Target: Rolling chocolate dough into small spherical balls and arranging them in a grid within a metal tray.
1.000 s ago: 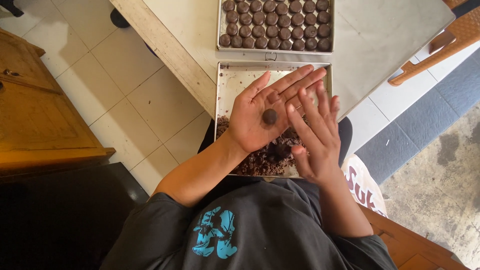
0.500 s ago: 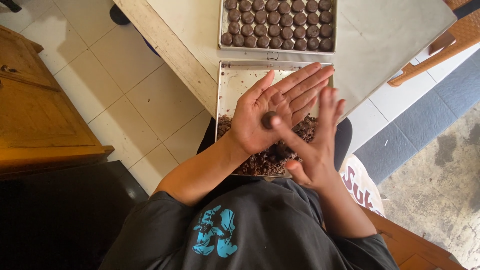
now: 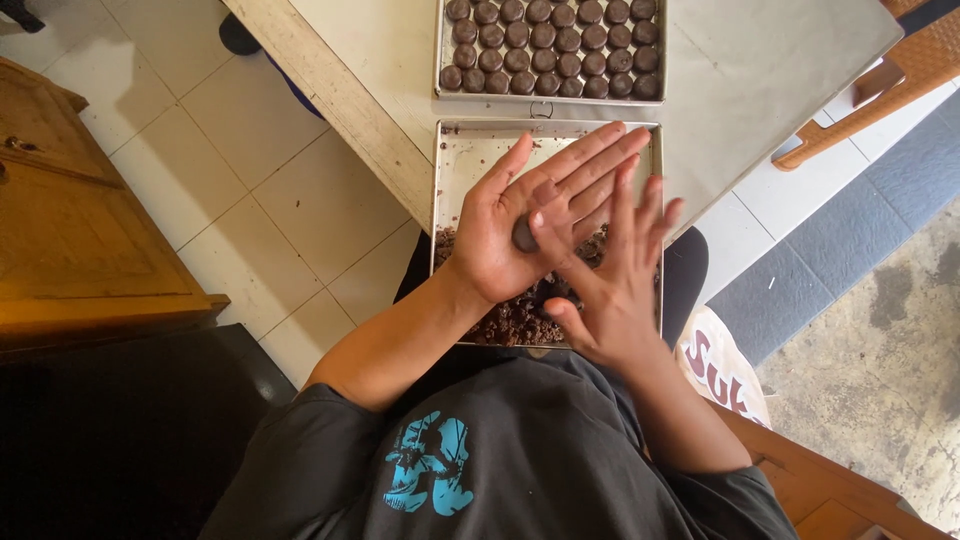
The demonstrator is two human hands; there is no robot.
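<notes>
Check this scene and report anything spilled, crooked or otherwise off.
Nothing stands out. The left hand lies open with a dark ball on its palm, the right hand against it. The loose brown mixture sits inside the near tray, and the far tray holds balls in even rows.

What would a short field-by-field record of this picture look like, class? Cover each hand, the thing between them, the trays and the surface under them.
Left hand: left hand open, palm up, fingers spread
Right hand: right hand flat, its fingers laid over the left palm
Between the palms: dark brown ball, partly covered
Near tray: metal tray with loose dark brown mixture at its near end
Far tray: second tray with rows of finished balls
Surface: pale table, both trays on it
</notes>
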